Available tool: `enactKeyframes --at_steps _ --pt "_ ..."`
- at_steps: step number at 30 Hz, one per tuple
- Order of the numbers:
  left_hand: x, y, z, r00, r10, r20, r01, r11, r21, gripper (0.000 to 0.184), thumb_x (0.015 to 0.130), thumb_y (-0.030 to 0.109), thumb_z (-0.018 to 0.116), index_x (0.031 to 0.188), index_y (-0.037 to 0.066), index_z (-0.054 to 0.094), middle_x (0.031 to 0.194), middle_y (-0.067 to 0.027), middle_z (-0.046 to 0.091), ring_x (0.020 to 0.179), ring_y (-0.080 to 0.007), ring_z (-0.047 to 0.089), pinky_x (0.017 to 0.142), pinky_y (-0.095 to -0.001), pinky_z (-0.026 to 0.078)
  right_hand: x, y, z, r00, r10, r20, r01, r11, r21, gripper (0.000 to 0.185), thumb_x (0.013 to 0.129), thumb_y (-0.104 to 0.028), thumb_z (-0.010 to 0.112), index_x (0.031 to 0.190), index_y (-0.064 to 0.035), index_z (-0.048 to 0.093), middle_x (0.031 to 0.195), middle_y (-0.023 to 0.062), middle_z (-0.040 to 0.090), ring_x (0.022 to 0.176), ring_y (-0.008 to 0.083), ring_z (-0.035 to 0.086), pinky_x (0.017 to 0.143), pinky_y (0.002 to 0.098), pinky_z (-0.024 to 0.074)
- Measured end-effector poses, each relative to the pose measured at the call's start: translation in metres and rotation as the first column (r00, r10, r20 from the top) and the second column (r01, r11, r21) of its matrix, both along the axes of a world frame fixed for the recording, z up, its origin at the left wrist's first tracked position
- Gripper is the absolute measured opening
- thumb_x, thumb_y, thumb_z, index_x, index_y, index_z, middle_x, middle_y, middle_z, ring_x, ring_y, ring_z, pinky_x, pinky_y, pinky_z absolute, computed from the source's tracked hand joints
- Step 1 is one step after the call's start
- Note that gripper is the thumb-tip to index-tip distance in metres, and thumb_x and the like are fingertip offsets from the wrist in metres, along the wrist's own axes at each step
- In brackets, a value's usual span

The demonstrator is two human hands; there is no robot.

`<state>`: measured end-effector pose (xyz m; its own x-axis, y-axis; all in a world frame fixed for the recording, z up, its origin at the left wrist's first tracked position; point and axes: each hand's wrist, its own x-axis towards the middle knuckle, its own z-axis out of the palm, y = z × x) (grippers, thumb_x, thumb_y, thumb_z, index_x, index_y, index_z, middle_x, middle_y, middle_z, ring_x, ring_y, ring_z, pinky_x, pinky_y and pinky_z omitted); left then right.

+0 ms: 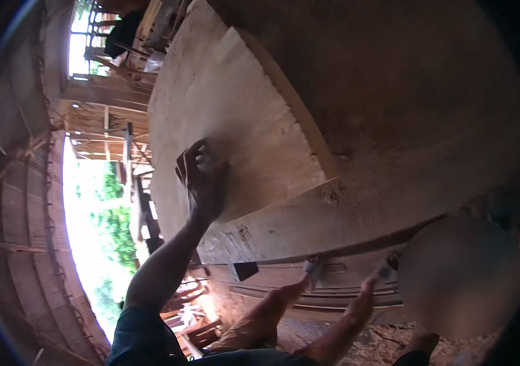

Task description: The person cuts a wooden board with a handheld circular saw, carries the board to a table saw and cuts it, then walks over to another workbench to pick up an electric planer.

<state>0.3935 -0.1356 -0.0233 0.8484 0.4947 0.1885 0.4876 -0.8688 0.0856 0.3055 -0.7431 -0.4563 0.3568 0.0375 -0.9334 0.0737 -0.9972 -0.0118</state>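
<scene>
My left hand (202, 180) is over a large pale panel (260, 116), its fingers curled inward. Something small and greyish may be between the fingers, but I cannot make it out. The panel has a rough, uneven long edge and a straight short edge. It lies on a broader, dusty, curved-edged board (290, 222). At the lower right, part of my right forearm (421, 341) comes out of a dark sleeve and runs up into a round blurred patch, which hides the right hand.
My feet (357, 299) are below the board, beside a dark ridged strip (333, 296). A small black piece (246, 271) is at the board's lower edge. Wooden framing (110, 125) and a bright opening with greenery (113, 213) are at the left. Loose shavings (382, 341) cover the ground.
</scene>
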Motion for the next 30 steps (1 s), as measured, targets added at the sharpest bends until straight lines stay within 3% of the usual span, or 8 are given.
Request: enactKeyframes --at_steps 4,8,12,15,19,22,26,30 --pt "0.0 0.001 0.006 0.999 0.02 0.025 -0.021 0.999 0.03 0.071 0.074 0.034 0.075 0.134 0.013 0.045 0.123 -0.0148 0.045 0.115 -0.0336 0.042 0.102 -0.0472 0.032 0.002 -0.011 0.122 0.987 -0.128 0.092 0.109 0.975 0.194 0.058 0.065 -0.037 0.08 0.106 -0.0002 0.061 0.108 0.0217 0.063 0.101 0.0387 0.061 0.082 0.0486 0.0489" --pt "0.003 -0.003 0.019 0.999 0.035 0.014 -0.035 0.999 -0.016 0.068 0.076 0.038 0.073 0.134 0.015 0.046 0.123 -0.0152 0.047 0.118 -0.0353 0.041 0.103 -0.0498 0.03 -0.081 -0.007 0.249 0.921 -0.336 0.195 0.255 0.901 0.351 0.063 0.07 -0.03 0.076 0.12 0.0014 0.055 0.103 0.0217 0.064 0.096 0.0364 0.062 0.083 0.0466 0.0487" --pt "0.002 -0.003 0.035 0.999 0.029 0.024 -0.027 0.994 -0.102 0.068 0.077 0.047 0.07 0.133 0.015 0.046 0.125 -0.0157 0.046 0.119 -0.0365 0.041 0.103 -0.0525 0.029 -0.048 0.116 0.489 0.787 -0.611 -0.082 0.54 0.619 0.57 0.047 0.073 -0.018 0.072 0.113 0.0025 0.059 0.093 0.0167 0.066 0.083 0.0283 0.063 0.077 0.0406 0.0495" --pt "-0.001 0.003 0.038 0.999 0.009 0.049 -0.002 0.989 -0.149 0.068 0.078 0.05 0.069 0.133 0.016 0.046 0.127 -0.0164 0.046 0.119 -0.0372 0.041 0.102 -0.0534 0.029 -0.085 0.138 0.479 0.858 -0.499 0.122 0.312 0.694 0.649 0.044 0.073 -0.018 0.071 0.111 0.0028 0.06 0.092 0.0147 0.065 0.081 0.0251 0.062 0.075 0.0379 0.0489" --pt "0.007 0.064 0.029 0.997 0.064 0.034 -0.056 0.977 -0.206 0.069 0.08 0.052 0.067 0.134 0.016 0.046 0.133 -0.0145 0.045 0.124 -0.0377 0.039 0.105 -0.0557 0.027 -0.087 0.172 0.514 0.723 -0.69 0.035 0.505 0.563 0.655 0.053 0.073 -0.021 0.073 0.116 0.0039 0.055 0.102 0.0182 0.063 0.088 0.0271 0.062 0.077 0.0398 0.0489" --pt "0.026 0.11 0.027 0.975 0.214 0.066 -0.201 0.966 -0.16 0.077 0.084 0.062 0.057 0.142 0.014 0.039 0.148 -0.0133 0.035 0.137 -0.0357 0.028 0.11 -0.057 0.02 -0.091 0.221 0.577 0.666 -0.548 0.506 0.068 0.72 0.691 0.046 0.073 -0.017 0.074 0.111 0.0033 0.058 0.098 0.0175 0.063 0.09 0.0268 0.062 0.077 0.0404 0.049" --pt "0.037 0.113 0.038 0.955 0.295 -0.042 -0.298 0.95 -0.094 0.086 0.085 0.069 0.046 0.148 0.013 0.031 0.156 -0.0134 0.025 0.144 -0.0326 0.017 0.113 -0.0574 0.013 -0.058 0.281 0.63 0.643 -0.763 0.061 0.495 0.476 0.727 0.032 0.074 -0.019 0.08 0.096 -0.0008 0.065 0.082 0.0115 0.068 0.074 0.0189 0.065 0.068 0.0369 0.0522" --pt "0.036 0.119 0.037 0.954 0.296 -0.048 -0.299 0.95 -0.09 0.087 0.085 0.07 0.044 0.149 0.013 0.03 0.156 -0.0131 0.024 0.145 -0.0324 0.015 0.113 -0.0575 0.011 -0.015 0.343 0.627 0.649 -0.716 0.256 0.274 0.533 0.8 0.024 0.074 -0.015 0.079 0.087 -0.0013 0.065 0.073 0.0106 0.067 0.065 0.0173 0.065 0.06 0.0331 0.0515"
